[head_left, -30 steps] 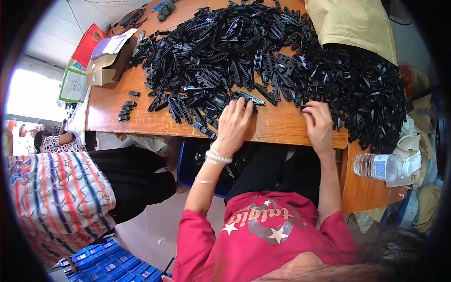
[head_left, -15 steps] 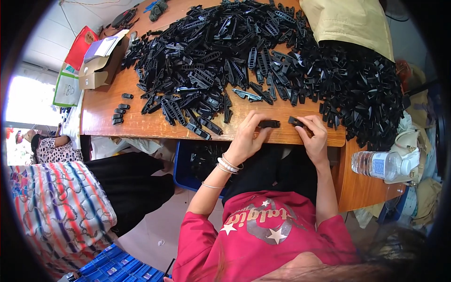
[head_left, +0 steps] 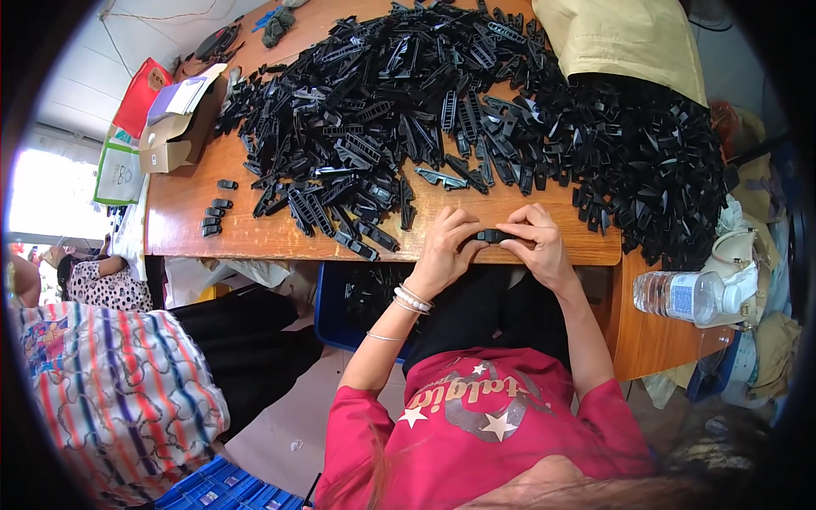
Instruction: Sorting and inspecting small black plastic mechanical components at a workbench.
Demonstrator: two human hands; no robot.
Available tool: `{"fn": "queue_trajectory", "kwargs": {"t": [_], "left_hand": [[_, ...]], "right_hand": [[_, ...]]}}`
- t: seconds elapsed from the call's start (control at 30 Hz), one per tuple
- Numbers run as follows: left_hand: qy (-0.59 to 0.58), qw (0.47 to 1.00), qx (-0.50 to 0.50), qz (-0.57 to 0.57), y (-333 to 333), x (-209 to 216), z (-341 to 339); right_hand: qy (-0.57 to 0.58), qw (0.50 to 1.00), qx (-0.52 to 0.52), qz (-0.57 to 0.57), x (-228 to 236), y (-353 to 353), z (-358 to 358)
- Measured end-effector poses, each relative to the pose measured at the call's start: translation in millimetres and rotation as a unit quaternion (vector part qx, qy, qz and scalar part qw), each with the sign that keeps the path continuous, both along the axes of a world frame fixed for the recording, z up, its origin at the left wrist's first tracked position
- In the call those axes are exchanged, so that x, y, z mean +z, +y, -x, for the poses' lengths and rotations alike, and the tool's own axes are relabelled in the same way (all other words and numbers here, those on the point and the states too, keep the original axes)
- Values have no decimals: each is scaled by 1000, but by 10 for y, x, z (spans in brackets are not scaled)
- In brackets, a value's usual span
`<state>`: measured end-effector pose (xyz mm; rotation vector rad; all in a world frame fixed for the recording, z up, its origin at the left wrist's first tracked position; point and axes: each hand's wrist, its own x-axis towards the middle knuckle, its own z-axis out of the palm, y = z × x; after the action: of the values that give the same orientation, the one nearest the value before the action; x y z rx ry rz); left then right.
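Close to the table's front edge, my two hands meet at a short black plastic piece (head_left: 491,235). My left hand (head_left: 444,248) is closed on its left end, bracelets round the wrist. Thumb and fingers of my right hand (head_left: 539,247) pinch the right end, where a small black part is pressed against the longer one; the fingers hide part of the join. Beyond my hands spreads a heap of long slotted black plastic pieces (head_left: 365,127). On the right lies a heap of small black plastic parts (head_left: 663,170), below a beige sack (head_left: 625,42).
Several black pieces (head_left: 212,219) sit in a row at the table's left. A cardboard box (head_left: 170,144) stands behind them. A water bottle (head_left: 680,295) lies at the right. Under the table edge is a blue bin (head_left: 321,314). A person in striped clothing (head_left: 127,382) is at my left.
My right hand has moved left, bringing its small black part up against the piece in my left hand. My hands were apart before.
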<state>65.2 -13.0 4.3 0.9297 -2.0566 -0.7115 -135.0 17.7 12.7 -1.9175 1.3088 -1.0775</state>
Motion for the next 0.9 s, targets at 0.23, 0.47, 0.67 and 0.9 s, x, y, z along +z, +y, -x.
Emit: {"fn": "queue_trajectory", "kwargs": {"t": [0.23,0.47,0.67,0.9], "left_hand": [[115,961,109,-226,2,186,-260],[165,950,111,-241,-499,384,-141],[-249,969,-6,11,-494,353,-35],[-254,951,-167,-52,-762,365,179]], "right_hand": [[98,961,-229,119,69,-241,107],[269,920,-264,106,-25,-489,101],[176,957,-219,68,-67,-97,198],[62,977,-192,65,-6,79,169]]}}
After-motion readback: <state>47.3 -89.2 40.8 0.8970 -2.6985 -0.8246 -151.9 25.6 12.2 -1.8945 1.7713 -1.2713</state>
